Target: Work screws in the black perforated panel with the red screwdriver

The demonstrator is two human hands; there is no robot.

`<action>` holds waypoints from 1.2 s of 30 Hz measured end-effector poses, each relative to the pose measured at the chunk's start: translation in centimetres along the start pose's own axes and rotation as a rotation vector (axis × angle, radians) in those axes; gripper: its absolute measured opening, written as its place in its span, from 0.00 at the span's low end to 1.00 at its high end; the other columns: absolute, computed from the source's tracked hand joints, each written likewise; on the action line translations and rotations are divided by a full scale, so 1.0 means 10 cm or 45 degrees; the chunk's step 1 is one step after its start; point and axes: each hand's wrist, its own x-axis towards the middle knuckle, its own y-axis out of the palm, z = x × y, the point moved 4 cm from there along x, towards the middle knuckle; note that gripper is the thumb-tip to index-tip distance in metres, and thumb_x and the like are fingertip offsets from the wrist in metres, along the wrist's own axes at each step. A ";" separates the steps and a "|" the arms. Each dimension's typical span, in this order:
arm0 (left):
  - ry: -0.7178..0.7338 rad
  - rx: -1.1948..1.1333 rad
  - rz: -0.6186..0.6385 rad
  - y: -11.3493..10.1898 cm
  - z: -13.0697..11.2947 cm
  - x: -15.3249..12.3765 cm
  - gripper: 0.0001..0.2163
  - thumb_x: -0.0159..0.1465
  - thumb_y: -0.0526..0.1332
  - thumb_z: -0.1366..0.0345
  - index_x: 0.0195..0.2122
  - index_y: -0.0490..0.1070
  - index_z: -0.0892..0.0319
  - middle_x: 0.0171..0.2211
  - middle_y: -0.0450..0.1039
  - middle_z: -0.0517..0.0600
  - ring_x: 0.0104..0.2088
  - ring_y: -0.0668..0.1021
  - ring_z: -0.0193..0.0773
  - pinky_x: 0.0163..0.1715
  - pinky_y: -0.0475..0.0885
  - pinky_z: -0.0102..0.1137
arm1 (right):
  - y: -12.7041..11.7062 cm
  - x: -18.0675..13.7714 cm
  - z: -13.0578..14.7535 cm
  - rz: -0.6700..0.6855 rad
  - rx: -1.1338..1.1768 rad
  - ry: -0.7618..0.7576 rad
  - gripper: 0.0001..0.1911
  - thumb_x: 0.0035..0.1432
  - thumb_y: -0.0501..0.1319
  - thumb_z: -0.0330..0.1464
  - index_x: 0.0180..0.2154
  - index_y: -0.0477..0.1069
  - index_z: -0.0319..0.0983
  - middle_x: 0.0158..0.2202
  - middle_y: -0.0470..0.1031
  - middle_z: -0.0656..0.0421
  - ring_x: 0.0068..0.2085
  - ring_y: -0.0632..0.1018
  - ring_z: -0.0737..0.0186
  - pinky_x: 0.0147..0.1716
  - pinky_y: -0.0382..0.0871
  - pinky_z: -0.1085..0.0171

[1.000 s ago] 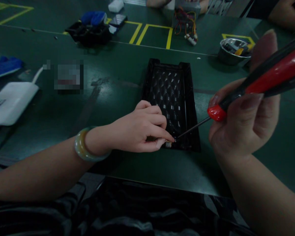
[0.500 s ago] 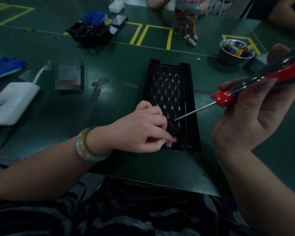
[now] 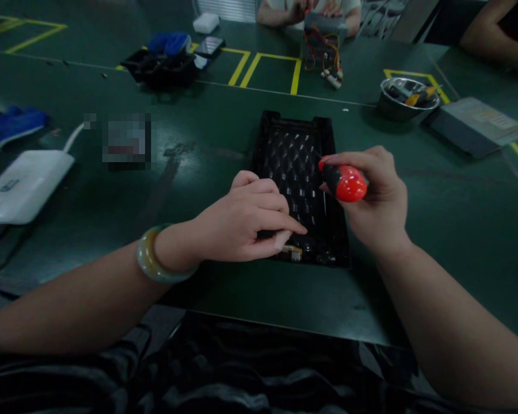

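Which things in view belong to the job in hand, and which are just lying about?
In use:
screwdriver, in the right hand
black panel, under the left hand
small circuit board, by that hand

Lying about:
metal bowl
grey box
white box with cable

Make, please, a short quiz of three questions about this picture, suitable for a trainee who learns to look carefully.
1. Multiple choice: what does the right hand hold?
a) a blue glove
b) a red-and-black screwdriver
c) a white box

2. True or false: seen from the person's side, the metal bowl stands to the right of the black panel.

3. Fill the gap: the bangle is worn on the person's ____ wrist.

Key: 1 b; 2 true; 3 left.
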 end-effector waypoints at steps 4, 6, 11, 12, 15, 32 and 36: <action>0.001 0.004 -0.013 0.00 0.02 0.00 0.12 0.68 0.59 0.67 0.47 0.80 0.47 0.35 0.80 0.44 0.40 0.75 0.37 0.46 0.56 0.41 | 0.07 0.01 -0.11 0.152 -0.237 0.023 0.18 0.63 0.61 0.26 0.50 0.78 0.52 0.38 0.71 0.59 0.47 0.72 0.52 0.51 0.61 0.48; 0.001 0.001 -0.024 0.00 0.03 -0.01 0.12 0.68 0.59 0.67 0.47 0.80 0.47 0.35 0.80 0.44 0.40 0.75 0.36 0.46 0.56 0.41 | 0.10 0.01 -0.15 0.215 -0.258 0.056 0.19 0.62 0.61 0.25 0.50 0.78 0.53 0.40 0.73 0.59 0.49 0.72 0.52 0.51 0.59 0.48; -0.034 -0.022 -0.016 -0.01 0.05 -0.01 0.13 0.69 0.58 0.68 0.47 0.81 0.49 0.34 0.80 0.45 0.40 0.75 0.36 0.46 0.56 0.41 | 0.17 -0.02 -0.26 0.384 -0.246 0.219 0.20 0.60 0.60 0.23 0.46 0.80 0.53 0.46 0.75 0.57 0.55 0.71 0.49 0.54 0.55 0.47; -0.046 -0.028 -0.020 -0.01 0.06 -0.01 0.13 0.69 0.58 0.67 0.47 0.81 0.49 0.35 0.79 0.45 0.40 0.75 0.36 0.46 0.56 0.41 | 0.18 -0.02 -0.28 0.406 -0.235 0.245 0.20 0.60 0.60 0.23 0.45 0.80 0.53 0.46 0.75 0.57 0.56 0.71 0.49 0.54 0.54 0.46; -0.083 -0.043 -0.031 -0.02 0.08 -0.01 0.13 0.69 0.58 0.67 0.48 0.81 0.49 0.35 0.79 0.46 0.41 0.75 0.36 0.47 0.56 0.41 | 0.22 -0.03 -0.29 0.480 -0.210 0.292 0.20 0.60 0.60 0.23 0.44 0.80 0.54 0.46 0.75 0.58 0.58 0.70 0.49 0.55 0.54 0.46; -0.644 -0.179 -0.355 0.00 0.52 -0.08 0.17 0.71 0.57 0.60 0.61 0.70 0.49 0.52 0.72 0.50 0.52 0.74 0.42 0.56 0.61 0.46 | 0.19 -0.05 -0.30 0.411 -0.197 0.332 0.22 0.65 0.54 0.29 0.56 0.75 0.50 0.52 0.72 0.53 0.58 0.72 0.47 0.58 0.61 0.40; -0.896 -0.299 -0.416 0.09 0.72 -0.15 0.24 0.69 0.59 0.57 0.66 0.63 0.53 0.61 0.65 0.56 0.55 0.74 0.45 0.60 0.65 0.48 | 0.14 -0.07 -0.42 0.307 -0.261 0.644 0.33 0.63 0.59 0.37 0.67 0.61 0.39 0.57 0.68 0.46 0.56 0.73 0.46 0.58 0.67 0.47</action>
